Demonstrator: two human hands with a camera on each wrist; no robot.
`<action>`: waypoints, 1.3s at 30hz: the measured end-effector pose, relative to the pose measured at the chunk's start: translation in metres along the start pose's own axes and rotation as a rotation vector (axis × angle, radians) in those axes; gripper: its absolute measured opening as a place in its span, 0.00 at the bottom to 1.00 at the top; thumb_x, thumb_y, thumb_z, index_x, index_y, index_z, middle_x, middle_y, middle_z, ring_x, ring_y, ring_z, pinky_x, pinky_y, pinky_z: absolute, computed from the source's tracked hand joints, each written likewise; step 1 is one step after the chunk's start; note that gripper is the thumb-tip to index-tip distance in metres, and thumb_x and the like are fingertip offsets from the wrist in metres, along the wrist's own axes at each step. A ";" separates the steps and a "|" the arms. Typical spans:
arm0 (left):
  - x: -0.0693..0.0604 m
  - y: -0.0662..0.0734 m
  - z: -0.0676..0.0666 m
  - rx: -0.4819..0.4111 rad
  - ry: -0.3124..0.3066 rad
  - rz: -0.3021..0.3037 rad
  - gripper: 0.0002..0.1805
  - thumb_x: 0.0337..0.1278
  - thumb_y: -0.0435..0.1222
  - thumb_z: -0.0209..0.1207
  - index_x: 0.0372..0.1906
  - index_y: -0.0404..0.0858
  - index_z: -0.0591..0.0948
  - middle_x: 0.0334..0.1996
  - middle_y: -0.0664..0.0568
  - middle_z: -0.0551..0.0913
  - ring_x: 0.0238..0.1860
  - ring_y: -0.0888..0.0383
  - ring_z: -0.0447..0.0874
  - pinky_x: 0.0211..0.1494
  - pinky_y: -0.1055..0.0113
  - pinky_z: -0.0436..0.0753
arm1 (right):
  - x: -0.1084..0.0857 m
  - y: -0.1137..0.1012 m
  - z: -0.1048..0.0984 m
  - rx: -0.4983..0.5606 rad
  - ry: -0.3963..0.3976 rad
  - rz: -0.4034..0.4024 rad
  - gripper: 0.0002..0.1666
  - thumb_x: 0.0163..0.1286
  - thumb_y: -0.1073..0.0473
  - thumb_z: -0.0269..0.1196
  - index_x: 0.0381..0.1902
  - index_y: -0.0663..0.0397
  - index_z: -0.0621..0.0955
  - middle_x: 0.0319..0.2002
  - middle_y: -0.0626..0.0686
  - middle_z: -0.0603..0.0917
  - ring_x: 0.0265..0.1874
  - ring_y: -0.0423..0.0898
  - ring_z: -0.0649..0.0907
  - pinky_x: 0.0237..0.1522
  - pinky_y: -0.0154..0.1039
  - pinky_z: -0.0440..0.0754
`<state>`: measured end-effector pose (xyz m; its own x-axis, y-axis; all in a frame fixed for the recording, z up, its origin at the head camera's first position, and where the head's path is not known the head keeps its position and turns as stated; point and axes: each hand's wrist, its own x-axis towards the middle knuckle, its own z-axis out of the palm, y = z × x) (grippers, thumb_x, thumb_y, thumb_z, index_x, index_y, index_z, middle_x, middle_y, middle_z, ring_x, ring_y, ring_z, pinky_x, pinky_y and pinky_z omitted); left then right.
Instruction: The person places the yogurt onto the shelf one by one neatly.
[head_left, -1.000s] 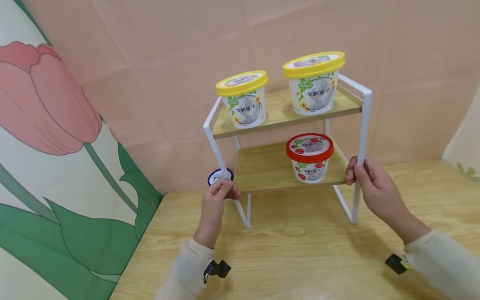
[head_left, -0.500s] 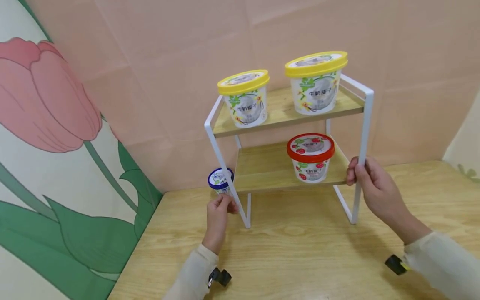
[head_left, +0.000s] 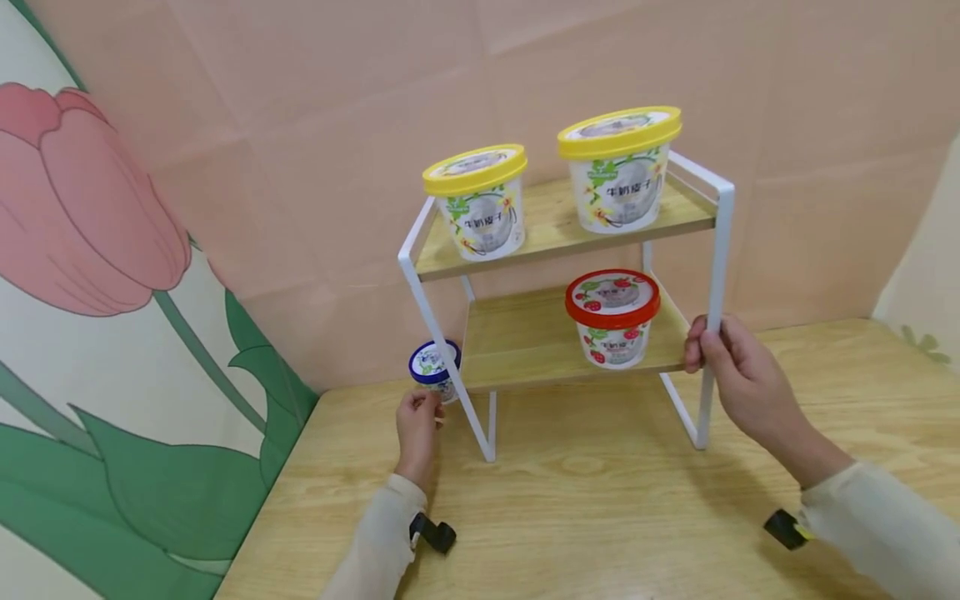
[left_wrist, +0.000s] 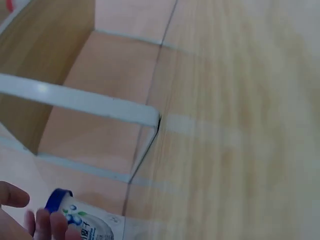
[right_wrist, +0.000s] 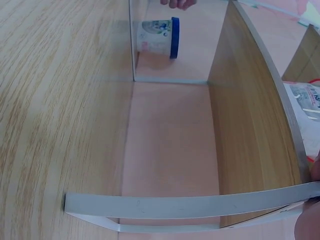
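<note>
A two-tier rack [head_left: 510, 333] with wooden shelves and a white metal frame stands on the table. My right hand [head_left: 753, 387] grips its right front post at lower-shelf height, thumb in front. Left of the rack stands an ice cream tub with a blue lid [head_left: 431, 364], partly behind the left post. My left hand [head_left: 417, 433] is just in front of this tub; in the left wrist view its thumb and fingers [left_wrist: 44, 222] are apart, holding nothing. Whether the fingers touch the tub I cannot tell. The right wrist view shows the blue-lidded tub [right_wrist: 155, 37] upright on the table, beyond the rack.
Two yellow-lidded tubs [head_left: 483, 208] stand on the upper shelf. A red-lidded tub [head_left: 615, 342] is on the lower shelf, toward the right. Behind runs a pink cloth backdrop [head_left: 337, 167]; a tulip-printed panel [head_left: 112, 208] borders the left of the wooden table [head_left: 585, 517].
My left hand has let go of the rack's left post and moved down and left to the blue-lidded tub. The right hand keeps its grip. The head view has shifted slightly.
</note>
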<state>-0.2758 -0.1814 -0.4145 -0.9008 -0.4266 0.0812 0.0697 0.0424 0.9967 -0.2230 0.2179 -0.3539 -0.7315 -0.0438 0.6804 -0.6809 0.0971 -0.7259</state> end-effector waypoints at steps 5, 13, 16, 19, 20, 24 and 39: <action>0.012 -0.004 0.002 -0.003 0.087 -0.025 0.19 0.59 0.34 0.64 0.50 0.33 0.70 0.39 0.49 0.71 0.36 0.57 0.73 0.33 0.72 0.76 | -0.002 0.000 0.001 -0.012 0.007 -0.001 0.09 0.80 0.68 0.43 0.44 0.64 0.72 0.30 0.46 0.79 0.30 0.37 0.79 0.36 0.24 0.80; 0.030 -0.008 0.006 0.077 0.045 -0.017 0.47 0.47 0.36 0.73 0.69 0.40 0.57 0.61 0.41 0.57 0.63 0.42 0.64 0.60 0.59 0.77 | -0.006 0.000 0.000 -0.054 0.014 0.005 0.10 0.80 0.68 0.43 0.44 0.64 0.72 0.30 0.45 0.78 0.30 0.36 0.78 0.36 0.24 0.80; 0.039 -0.008 0.009 0.071 0.002 -0.012 0.50 0.47 0.34 0.72 0.73 0.41 0.54 0.68 0.40 0.54 0.69 0.40 0.60 0.72 0.51 0.70 | -0.007 -0.001 -0.001 -0.069 0.014 -0.004 0.10 0.80 0.68 0.43 0.44 0.63 0.72 0.31 0.45 0.78 0.30 0.36 0.79 0.36 0.23 0.80; 0.047 -0.007 0.012 0.047 -0.015 -0.010 0.51 0.47 0.30 0.70 0.75 0.40 0.53 0.72 0.39 0.54 0.73 0.39 0.57 0.79 0.48 0.60 | -0.007 -0.002 -0.001 -0.071 0.009 -0.011 0.10 0.80 0.68 0.43 0.44 0.62 0.72 0.31 0.45 0.78 0.31 0.35 0.79 0.36 0.23 0.80; 0.049 -0.007 0.013 0.036 -0.017 -0.010 0.51 0.47 0.29 0.69 0.75 0.40 0.53 0.73 0.39 0.55 0.74 0.39 0.57 0.80 0.48 0.58 | -0.007 -0.002 0.000 -0.063 0.012 -0.010 0.10 0.80 0.68 0.43 0.44 0.62 0.72 0.31 0.45 0.78 0.31 0.36 0.79 0.36 0.23 0.80; 0.052 -0.008 0.012 -0.031 -0.049 -0.022 0.48 0.50 0.26 0.67 0.75 0.41 0.56 0.73 0.39 0.61 0.74 0.41 0.59 0.79 0.48 0.60 | -0.007 -0.002 0.001 -0.041 0.018 -0.002 0.10 0.80 0.68 0.43 0.44 0.65 0.72 0.31 0.46 0.78 0.30 0.37 0.78 0.35 0.24 0.80; 0.052 -0.012 0.011 -0.072 -0.057 -0.072 0.46 0.48 0.26 0.70 0.73 0.44 0.62 0.71 0.43 0.67 0.72 0.44 0.65 0.78 0.49 0.64 | 0.000 -0.003 0.000 -0.042 0.009 0.000 0.10 0.80 0.68 0.43 0.45 0.64 0.72 0.31 0.46 0.78 0.30 0.37 0.78 0.36 0.25 0.80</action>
<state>-0.3279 -0.1944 -0.4225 -0.9274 -0.3739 0.0112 0.0330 -0.0518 0.9981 -0.2209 0.2179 -0.3522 -0.7314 -0.0350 0.6811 -0.6784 0.1385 -0.7215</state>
